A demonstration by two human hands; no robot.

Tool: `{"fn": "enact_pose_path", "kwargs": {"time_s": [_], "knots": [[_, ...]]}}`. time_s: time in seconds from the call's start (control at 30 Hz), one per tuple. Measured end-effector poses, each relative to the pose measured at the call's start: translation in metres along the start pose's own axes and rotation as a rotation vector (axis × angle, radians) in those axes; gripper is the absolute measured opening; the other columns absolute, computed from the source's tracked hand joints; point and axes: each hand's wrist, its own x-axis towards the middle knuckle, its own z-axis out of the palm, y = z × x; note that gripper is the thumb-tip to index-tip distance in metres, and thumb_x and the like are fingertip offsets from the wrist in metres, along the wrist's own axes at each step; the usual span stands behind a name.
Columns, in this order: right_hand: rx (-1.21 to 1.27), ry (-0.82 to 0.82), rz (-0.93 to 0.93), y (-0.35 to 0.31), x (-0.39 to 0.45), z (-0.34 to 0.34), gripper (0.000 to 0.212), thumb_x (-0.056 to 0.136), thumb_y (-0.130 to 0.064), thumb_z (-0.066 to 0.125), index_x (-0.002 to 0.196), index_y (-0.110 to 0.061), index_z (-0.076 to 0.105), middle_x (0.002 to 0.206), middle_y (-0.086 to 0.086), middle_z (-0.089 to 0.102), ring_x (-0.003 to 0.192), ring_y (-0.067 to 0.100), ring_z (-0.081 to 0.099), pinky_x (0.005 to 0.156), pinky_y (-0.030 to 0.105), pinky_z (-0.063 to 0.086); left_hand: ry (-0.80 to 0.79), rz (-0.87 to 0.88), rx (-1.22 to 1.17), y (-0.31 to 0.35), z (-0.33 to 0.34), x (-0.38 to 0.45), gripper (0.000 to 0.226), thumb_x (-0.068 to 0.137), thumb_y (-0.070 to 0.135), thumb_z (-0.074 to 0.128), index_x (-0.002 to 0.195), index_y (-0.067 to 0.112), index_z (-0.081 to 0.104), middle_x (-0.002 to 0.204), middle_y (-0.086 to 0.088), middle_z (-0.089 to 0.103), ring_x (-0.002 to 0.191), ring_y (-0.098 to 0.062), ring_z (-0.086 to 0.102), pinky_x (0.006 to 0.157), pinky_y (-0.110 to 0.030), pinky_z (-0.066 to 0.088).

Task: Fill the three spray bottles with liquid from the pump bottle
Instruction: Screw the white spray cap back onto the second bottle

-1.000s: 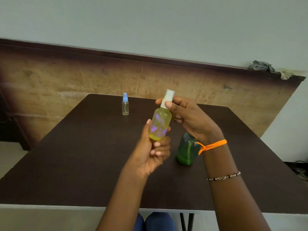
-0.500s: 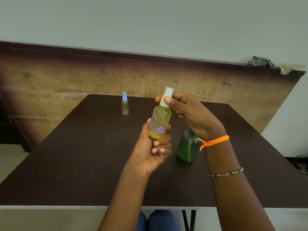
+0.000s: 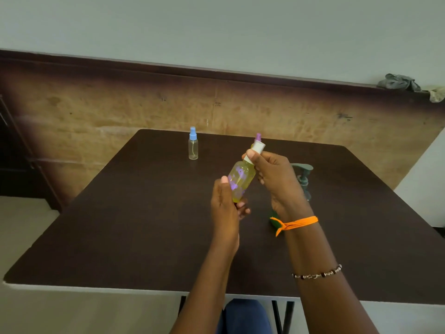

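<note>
Now both hands (image 3: 277, 179) hold the tilted yellow spray bottle (image 3: 240, 180).

A yellow spray bottle (image 3: 241, 180) with purple flower prints and a white cap is held tilted above the desk, cap leaning up and to the right. A small clear spray bottle (image 3: 193, 147) with a blue top stands upright near the far edge. A purple spray top (image 3: 258, 136) peeks out behind the white cap. The green pump bottle (image 3: 304, 179) stands at the right, mostly hidden.
</note>
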Motion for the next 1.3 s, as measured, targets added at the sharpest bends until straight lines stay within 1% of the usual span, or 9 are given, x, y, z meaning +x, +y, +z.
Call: {"fn": "enact_pose_path", "kwargs": {"time_s": [0.07, 0.2, 0.33, 0.43, 0.53, 0.7, 1.13, 1.23, 1.3], "knots": [[-0.01, 0.02, -0.046, 0.003, 0.001, 0.005, 0.055, 0.087, -0.037, 0.064, 0.095, 0.017, 0.057, 0.073, 0.006, 0.042, 0.066, 0.019, 0.03, 0.057, 0.033, 0.023, -0.012, -0.034, 0.047, 0.002, -0.006, 0.009, 0.035, 0.099, 0.043, 0.032, 0.107, 0.015, 0.052, 0.064, 0.004, 0.041, 0.048, -0.004, 0.038, 0.05, -0.02, 0.043], [-0.002, -0.124, -0.065, 0.015, 0.006, 0.013, 0.015, 0.088, -0.015, 0.065, 0.097, -0.004, 0.064, 0.085, 0.014, 0.061, 0.074, 0.014, 0.056, 0.066, 0.027, 0.045, -0.106, -0.254, -0.127, 0.015, -0.013, 0.032, 0.046, 0.098, 0.049, 0.028, 0.097, 0.012, 0.057, 0.046, 0.006, 0.032, 0.034, -0.003, 0.028, 0.045, -0.018, 0.04], [0.07, -0.246, 0.027, 0.03, 0.02, 0.022, 0.028, 0.088, -0.007, 0.064, 0.113, -0.014, 0.054, 0.101, 0.003, 0.066, 0.076, 0.006, 0.064, 0.057, 0.018, 0.049, -0.203, -0.273, 0.018, 0.02, -0.019, 0.058, 0.052, 0.099, 0.05, 0.023, 0.093, 0.017, 0.063, 0.046, 0.004, 0.032, 0.035, -0.004, 0.027, 0.045, -0.019, 0.04], [0.007, -0.175, -0.038, 0.047, 0.049, 0.032, 0.033, 0.082, -0.001, 0.069, 0.109, -0.011, 0.053, 0.101, 0.008, 0.066, 0.093, 0.017, 0.063, 0.074, 0.022, 0.053, -0.165, -0.119, 0.356, 0.017, -0.029, 0.088, 0.039, 0.101, 0.042, 0.025, 0.095, 0.015, 0.053, 0.061, -0.001, 0.046, 0.043, -0.003, 0.04, 0.048, -0.018, 0.04], [-0.254, -0.044, -0.168, 0.07, 0.085, 0.049, 0.038, 0.075, 0.001, 0.074, 0.1, -0.013, 0.05, 0.086, -0.005, 0.06, 0.08, 0.013, 0.058, 0.07, 0.015, 0.045, -0.026, -0.024, 0.543, 0.011, -0.042, 0.117, 0.021, 0.098, 0.03, 0.04, 0.108, 0.013, 0.046, 0.075, 0.001, 0.052, 0.059, -0.006, 0.046, 0.056, -0.018, 0.041], [-0.439, 0.09, -0.168, 0.108, 0.143, 0.074, 0.047, 0.071, 0.001, 0.076, 0.113, -0.005, 0.056, 0.102, 0.008, 0.064, 0.099, 0.028, 0.059, 0.082, 0.039, 0.049, 0.073, 0.016, 0.613, 0.008, -0.061, 0.156, 0.021, 0.094, 0.023, 0.05, 0.114, 0.016, 0.05, 0.078, 0.003, 0.056, 0.071, -0.008, 0.052, 0.078, -0.03, 0.046], [-0.575, 0.201, -0.125, 0.139, 0.176, 0.092, 0.063, 0.071, -0.015, 0.082, 0.126, -0.007, 0.051, 0.12, 0.011, 0.058, 0.112, 0.031, 0.051, 0.09, 0.038, 0.042, 0.102, 0.047, 0.568, 0.011, -0.077, 0.183, 0.013, 0.095, 0.015, 0.048, 0.101, 0.017, 0.059, 0.081, 0.002, 0.058, 0.071, -0.005, 0.052, 0.066, -0.017, 0.044], [-0.514, 0.436, -0.339, 0.134, 0.157, 0.097, 0.034, 0.077, -0.006, 0.074, 0.105, -0.003, 0.055, 0.102, 0.01, 0.053, 0.091, 0.026, 0.051, 0.079, 0.031, 0.041, 0.104, 0.059, 0.552, 0.013, -0.076, 0.184, 0.014, 0.095, 0.013, 0.048, 0.103, 0.016, 0.059, 0.081, 0.004, 0.057, 0.072, -0.004, 0.053, 0.065, -0.015, 0.045], [-0.422, 0.397, -0.457, 0.13, 0.145, 0.106, 0.015, 0.081, 0.001, 0.066, 0.091, -0.004, 0.056, 0.092, 0.005, 0.05, 0.078, 0.018, 0.05, 0.069, 0.025, 0.039, 0.125, 0.077, 0.533, 0.016, -0.078, 0.184, 0.014, 0.095, 0.012, 0.048, 0.103, 0.017, 0.058, 0.081, 0.004, 0.057, 0.073, -0.004, 0.053, 0.066, -0.015, 0.045]]}}
